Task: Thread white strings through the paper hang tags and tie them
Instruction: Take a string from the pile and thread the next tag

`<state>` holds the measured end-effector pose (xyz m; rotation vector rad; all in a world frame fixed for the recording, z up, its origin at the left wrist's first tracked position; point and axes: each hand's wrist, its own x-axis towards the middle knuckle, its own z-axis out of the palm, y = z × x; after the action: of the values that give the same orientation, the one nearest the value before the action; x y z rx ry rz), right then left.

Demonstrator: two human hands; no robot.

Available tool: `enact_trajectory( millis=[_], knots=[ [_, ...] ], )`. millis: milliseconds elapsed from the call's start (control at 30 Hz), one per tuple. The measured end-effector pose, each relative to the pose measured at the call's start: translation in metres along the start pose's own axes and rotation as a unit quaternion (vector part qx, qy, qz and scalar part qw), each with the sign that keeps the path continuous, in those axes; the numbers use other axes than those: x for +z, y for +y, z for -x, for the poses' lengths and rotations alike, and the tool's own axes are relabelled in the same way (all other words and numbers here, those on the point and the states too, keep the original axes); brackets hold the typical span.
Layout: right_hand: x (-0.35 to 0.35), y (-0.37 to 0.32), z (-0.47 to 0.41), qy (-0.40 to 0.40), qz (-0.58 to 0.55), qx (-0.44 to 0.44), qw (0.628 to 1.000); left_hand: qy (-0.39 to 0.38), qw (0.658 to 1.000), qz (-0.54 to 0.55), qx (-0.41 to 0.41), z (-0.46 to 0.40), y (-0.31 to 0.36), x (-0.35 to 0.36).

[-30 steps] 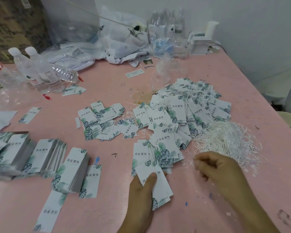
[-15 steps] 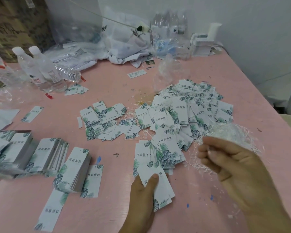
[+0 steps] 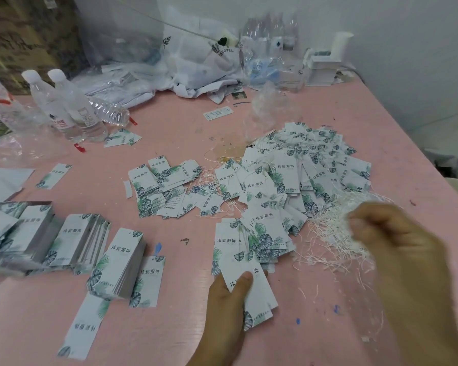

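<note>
Along the left edge of the pink table (image 3: 169,326) sit my neat stacks of hang tags (image 3: 72,241), white cards printed with green leaves and dark characters, each with a small hole near one end. Behind them, toward the far left corner, two capped water bottles (image 3: 64,107) stand beside a third lying on its side.

Toward the middle of the table a small scatter of loose tags (image 3: 161,188) lies flat, some with thin strings trailing from them. Near the front edge my left hand (image 3: 226,302) grips a small bunch of tags (image 3: 251,289), thumb pressed on the top card and fingers curled underneath; the bunch fans away from me and touches the near end of the big heap of tags (image 3: 302,178) that spreads toward the right edge.

Just right of that heap lies the tangle of white strings (image 3: 333,233), thin, kinked and loosely piled. My right hand (image 3: 397,249) hangs over the tangle's right side, blurred, fingers curled in toward the thumb; I cannot tell whether a string is pinched between them.
</note>
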<state>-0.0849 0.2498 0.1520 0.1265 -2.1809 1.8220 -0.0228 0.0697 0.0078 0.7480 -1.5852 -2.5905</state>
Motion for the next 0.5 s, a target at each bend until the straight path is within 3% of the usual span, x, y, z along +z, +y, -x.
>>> enact_trajectory(
  millis=[67, 133, 200, 267, 367, 500],
  knots=[
    [-0.016, -0.014, -0.019, 0.042, -0.111, -0.034, 0.992, -0.005, 1.000, -0.002, 0.000, 0.000, 0.000, 0.000],
    [-0.024, -0.024, -0.029, -0.006, -0.214, -0.058, 0.975, -0.011, 1.000, -0.005, -0.002, 0.000, -0.002, 0.000],
    [-0.019, -0.025, -0.025, -0.059, -0.265, -0.015, 0.962, -0.018, 1.000, -0.008, 0.000, 0.000, -0.002, 0.000],
    [-0.004, -0.011, -0.011, -0.078, -0.231, 0.082, 0.966, -0.020, 1.000, -0.012, 0.006, 0.000, -0.001, 0.001],
    [0.025, 0.029, 0.014, -0.138, -0.076, 0.219, 0.963, -0.024, 0.999, -0.022, 0.018, 0.000, -0.001, 0.000],
    [0.055, 0.063, 0.040, -0.191, 0.018, 0.239, 0.952, -0.037, 0.998, -0.040, 0.035, -0.001, -0.003, -0.002]
  ],
)
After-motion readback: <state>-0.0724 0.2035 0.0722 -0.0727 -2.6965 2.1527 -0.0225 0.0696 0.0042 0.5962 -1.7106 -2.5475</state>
